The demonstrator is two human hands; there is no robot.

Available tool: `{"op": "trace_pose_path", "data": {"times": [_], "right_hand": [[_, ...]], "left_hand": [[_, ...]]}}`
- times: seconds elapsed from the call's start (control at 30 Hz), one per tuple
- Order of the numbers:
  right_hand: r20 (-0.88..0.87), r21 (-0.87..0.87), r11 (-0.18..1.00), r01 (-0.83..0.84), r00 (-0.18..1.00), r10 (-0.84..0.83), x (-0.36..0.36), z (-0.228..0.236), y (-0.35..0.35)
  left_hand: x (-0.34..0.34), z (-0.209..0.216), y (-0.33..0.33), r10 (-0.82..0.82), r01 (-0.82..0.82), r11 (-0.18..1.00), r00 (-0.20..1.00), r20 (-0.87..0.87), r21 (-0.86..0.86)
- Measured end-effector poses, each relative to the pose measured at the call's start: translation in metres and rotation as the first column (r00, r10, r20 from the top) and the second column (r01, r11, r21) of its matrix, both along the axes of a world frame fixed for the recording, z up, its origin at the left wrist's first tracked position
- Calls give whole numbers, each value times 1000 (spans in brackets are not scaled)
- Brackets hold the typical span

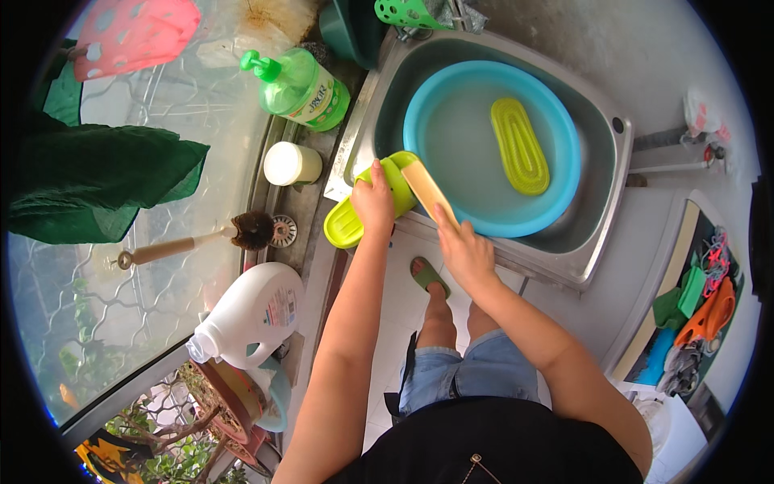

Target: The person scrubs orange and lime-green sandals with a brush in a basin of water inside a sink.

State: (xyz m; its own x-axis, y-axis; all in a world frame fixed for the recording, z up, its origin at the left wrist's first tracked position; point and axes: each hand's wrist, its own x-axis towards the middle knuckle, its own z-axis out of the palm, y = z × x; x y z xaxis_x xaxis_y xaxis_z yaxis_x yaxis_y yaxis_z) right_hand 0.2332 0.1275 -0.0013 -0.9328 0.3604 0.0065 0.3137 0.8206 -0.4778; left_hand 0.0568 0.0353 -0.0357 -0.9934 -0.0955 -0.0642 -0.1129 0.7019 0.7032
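At the near-left edge of the sink, my left hand (pixel 373 198) is closed around a lime-green slipper (pixel 345 225). My right hand (pixel 468 252) grips the wooden handle of a scrubbing brush (pixel 427 190), whose head end meets the slipper's right end. The brush's bristles are hidden from here. To the right, a light-blue basin (pixel 572 153) of cloudy water sits in the steel sink (pixel 598 211). A second lime-green slipper (pixel 520 147) lies in that water, its ridged sole facing up.
Left of the sink stand a green pump bottle (pixel 300 90), a white tub (pixel 292 164), a round brush (pixel 251 231) by a drain strainer (pixel 284 231) and a white detergent jug (pixel 254 315). A dark green cloth (pixel 105 181) hangs by the window. A holder of gloves (pixel 701 310) is at right.
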Motion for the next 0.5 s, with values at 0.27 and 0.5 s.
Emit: {"op": "trace_pose_path", "data": {"times": [0.27,0.5], "right_hand": [[-92,76,994,78,993,-71,-82,-21,9],[76,-86,993,76,995,-70,-23,-3,-4]], "left_hand": [[0,6,8,-72,72,996,997,-7,55],[-1,3,3,-27,28,999,999,21,-33]]}}
